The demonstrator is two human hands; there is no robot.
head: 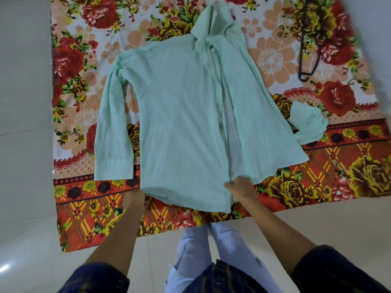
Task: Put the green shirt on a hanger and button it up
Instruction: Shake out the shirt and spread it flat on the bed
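Both hands' fingers (229, 183) pinch the green shirt (182, 115) hem (shirt unbuttoned), hanger (306, 49) well apart.

Green shirt (179, 115) unbuttoned on floral sheet (317, 170), left hand (133, 200) and right hand (240, 186) gripping hem, black hanger (306, 49) apart

From my feed I see a floral bedsheet (88, 85) in red, orange and yellow, printed with roses and a plaid border, spread flat over a glossy white tiled floor (25, 81). At the bottom edge I make out pale blue trousers (228, 240) and a dark plaid shirt hem (224, 278).
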